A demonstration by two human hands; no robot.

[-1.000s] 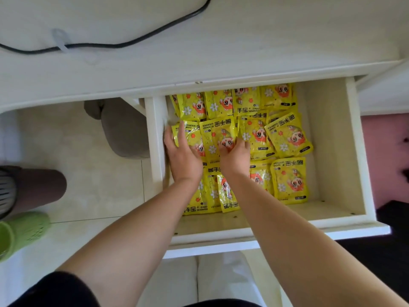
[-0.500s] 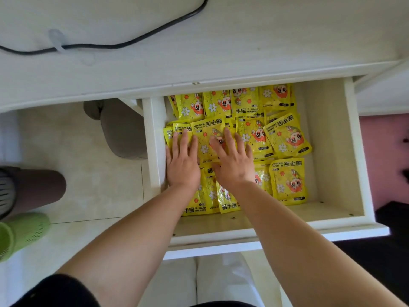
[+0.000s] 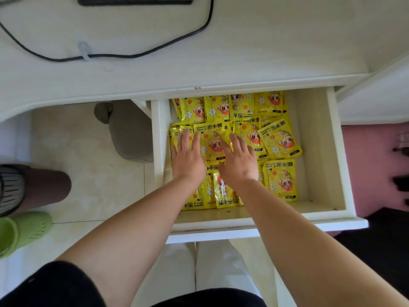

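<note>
An open white drawer (image 3: 318,151) holds several yellow hand-warmer packets in overlapping rows. My left hand (image 3: 188,158) lies flat with straight fingers on the packets at the drawer's left side. My right hand (image 3: 240,162) lies flat beside it, fingers spread, on the middle packets. Between the two hands shows one packet (image 3: 213,140) with an orange cartoon figure. More packets lie at the back (image 3: 241,106) and at the right (image 3: 280,138). Both hands press down and hold nothing.
A white desk top (image 3: 243,52) with a black cable (image 3: 155,50) runs above the drawer. A grey stool (image 3: 130,134) stands left of the drawer on the tiled floor. A green slipper (image 3: 20,231) lies at far left. The drawer's right part is bare.
Both hands went from fingers tucked among the packets to lying flat on top and slid slightly toward me. The view tilted up, so more of the desk top shows.
</note>
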